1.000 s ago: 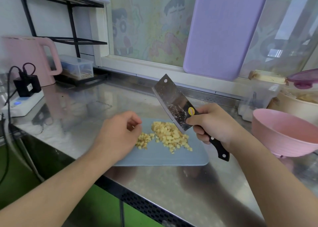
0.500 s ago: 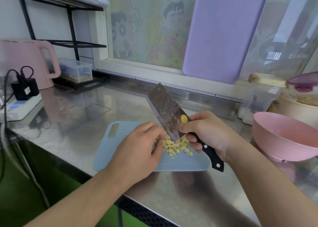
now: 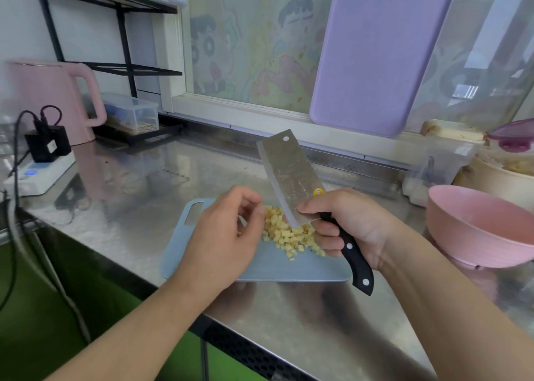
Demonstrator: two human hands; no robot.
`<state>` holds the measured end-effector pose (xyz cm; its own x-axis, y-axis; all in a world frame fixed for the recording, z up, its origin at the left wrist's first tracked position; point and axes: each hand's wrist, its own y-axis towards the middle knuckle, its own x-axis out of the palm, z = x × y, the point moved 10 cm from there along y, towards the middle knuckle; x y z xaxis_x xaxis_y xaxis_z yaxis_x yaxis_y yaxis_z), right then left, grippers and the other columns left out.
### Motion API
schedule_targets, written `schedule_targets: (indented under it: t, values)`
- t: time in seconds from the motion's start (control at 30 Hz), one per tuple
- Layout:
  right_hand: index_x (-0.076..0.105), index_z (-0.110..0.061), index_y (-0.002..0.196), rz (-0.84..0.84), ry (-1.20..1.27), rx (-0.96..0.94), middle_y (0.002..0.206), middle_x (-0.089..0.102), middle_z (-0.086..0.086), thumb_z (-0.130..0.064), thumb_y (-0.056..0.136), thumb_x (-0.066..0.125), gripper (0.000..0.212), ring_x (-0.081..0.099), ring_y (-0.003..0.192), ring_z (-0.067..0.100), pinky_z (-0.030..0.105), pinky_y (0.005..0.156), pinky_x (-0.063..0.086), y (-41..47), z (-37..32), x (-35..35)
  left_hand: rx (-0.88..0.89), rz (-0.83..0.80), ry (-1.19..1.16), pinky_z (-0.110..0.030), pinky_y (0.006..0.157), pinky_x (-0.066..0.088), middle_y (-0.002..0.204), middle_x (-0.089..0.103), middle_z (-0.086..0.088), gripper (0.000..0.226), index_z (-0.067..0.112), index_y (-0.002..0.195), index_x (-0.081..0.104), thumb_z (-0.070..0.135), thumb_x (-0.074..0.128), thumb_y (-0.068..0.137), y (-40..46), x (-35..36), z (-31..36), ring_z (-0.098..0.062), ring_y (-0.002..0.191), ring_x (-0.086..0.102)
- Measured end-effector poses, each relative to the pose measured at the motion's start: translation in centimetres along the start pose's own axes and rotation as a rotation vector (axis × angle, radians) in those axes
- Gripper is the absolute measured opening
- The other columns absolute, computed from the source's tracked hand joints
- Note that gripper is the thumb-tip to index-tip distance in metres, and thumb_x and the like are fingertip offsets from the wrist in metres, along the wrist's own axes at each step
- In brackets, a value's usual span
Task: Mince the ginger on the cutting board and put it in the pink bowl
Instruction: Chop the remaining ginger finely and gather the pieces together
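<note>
Many small ginger cubes [image 3: 289, 233] lie piled on our blue cutting board [image 3: 277, 268]. Our right hand [image 3: 351, 224] grasps the cleaver [image 3: 291, 178], blade raised over the pile; our left hand [image 3: 228, 236], fingers loosely curled, holds nothing beside it. Our pink bowl [image 3: 479, 227] stands right.

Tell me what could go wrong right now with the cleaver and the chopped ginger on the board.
1. The left hand has its fingers right beside the ginger pile, close under the raised cleaver; a downward chop could catch them.
2. The cutting board lies near the counter's front edge, so hard chopping might shift it.
3. The pink bowl sits apart to the right, so pieces could spill on the counter in transfer.
</note>
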<state>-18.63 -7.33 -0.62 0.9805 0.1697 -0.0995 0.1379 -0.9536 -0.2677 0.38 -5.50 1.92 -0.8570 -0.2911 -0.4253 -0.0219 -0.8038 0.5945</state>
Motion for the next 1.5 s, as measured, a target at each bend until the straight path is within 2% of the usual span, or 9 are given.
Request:
schedule_targets:
  t: [0.2,0.4,0.57,0.8,1.17,1.27,1.33,1.4,1.5]
  values:
    - [0.042,-0.019,0.066,-0.062,0.072,0.039,0.052,0.026,0.001,-0.017,0.094,0.06,0.033,0.023,0.039,0.017,0.024,0.038,0.022,-0.3,0.3,1.2,0.192,-0.012,0.12,-0.011,0.076,0.044,0.103,0.058,0.022,0.017,0.028,0.114,0.063,0.02,0.061,0.099,-0.6,0.0,2.4,0.002,0.095,0.059]
    - [0.052,-0.012,0.099,-0.131,0.222,-0.009,0.047,0.025,-0.002,-0.02,0.092,0.057,0.012,0.026,0.035,0.015,0.025,0.038,0.023,-0.2,-0.2,1.5,-0.052,-0.013,-0.131,-0.021,0.072,0.052,0.089,0.072,0.013,0.016,0.03,0.097,0.069,0.015,0.063,0.101,0.0,0.2,-0.5,-0.009,0.082,0.068]
    - [0.042,-0.018,0.067,-0.15,0.297,-0.042,0.044,0.023,-0.001,-0.023,0.088,0.054,0.025,0.026,0.034,0.016,0.024,0.038,0.021,-0.2,-0.7,1.5,-0.373,-0.08,-0.671,-0.034,0.061,0.059,0.084,0.075,-0.012,0.013,0.002,0.106,0.071,0.004,0.058,0.104,0.5,2.4,-0.8,-0.024,0.069,0.07]
    - [0.054,-0.008,0.069,-0.221,0.341,-0.075,0.043,0.021,0.001,-0.023,0.088,0.047,0.025,0.026,0.03,0.016,0.022,0.038,0.019,-0.6,-1.1,2.1,-0.294,-0.134,-0.449,-0.045,0.068,0.066,0.086,0.076,0.001,0.027,0.025,0.103,0.068,0.018,0.087,0.085,1.3,3.4,-0.4,-0.025,0.07,0.077]
    - [0.042,-0.017,0.07,-0.164,0.256,-0.025,0.045,0.021,0.001,-0.024,0.086,0.049,0.019,0.026,0.032,0.017,0.021,0.037,0.023,-0.4,-0.4,1.4,-0.326,-0.016,-0.459,-0.024,0.065,0.061,0.089,0.081,0.002,0.018,0.016,0.1,0.081,0.012,0.064,0.102,1.3,2.3,-1.4,-0.016,0.081,0.076]
    - [0.046,-0.013,0.066,-0.148,0.187,-0.022,0.045,0.023,0.003,-0.025,0.086,0.052,0.024,0.027,0.033,0.02,0.023,0.037,0.024,-0.3,-0.2,1.4,-0.417,-0.065,-0.729,-0.034,0.087,0.062,0.105,0.081,-0.01,0.026,0.007,0.113,0.077,0.001,0.053,0.105,1.8,2.7,-1.0,-0.022,0.099,0.078]
    - [0.055,-0.009,0.087,-0.134,0.131,-0.022,0.045,0.025,0.004,-0.025,0.087,0.053,0.016,0.029,0.033,0.021,0.024,0.038,0.026,-0.3,-0.1,1.6,-0.439,-0.162,-0.945,-0.038,0.097,0.059,0.114,0.079,-0.014,0.027,0.002,0.12,0.074,0.005,0.052,0.105,2.0,3.2,0.2,-0.028,0.109,0.076]
    - [0.051,-0.012,0.097,-0.09,0.069,-0.025,0.047,0.027,0.006,-0.024,0.087,0.055,0.016,0.029,0.034,0.023,0.026,0.04,0.025,-0.4,-0.1,1.3,-0.486,-0.198,-1.0,-0.037,0.096,0.059,0.113,0.079,-0.015,0.024,0.0,0.118,0.074,0.012,0.058,0.105,2.0,3.3,0.5,-0.028,0.108,0.076]
    - [0.041,-0.014,0.078,0.0,-0.031,-0.044,0.048,0.029,0.008,-0.022,0.087,0.06,0.022,0.03,0.039,0.023,0.03,0.045,0.022,-0.5,-0.2,0.7,-0.559,-0.123,-0.906,-0.03,0.081,0.064,0.099,0.081,-0.013,0.014,-0.001,0.103,0.076,0.01,0.072,0.096,2.1,2.8,-0.4,-0.024,0.092,0.08]
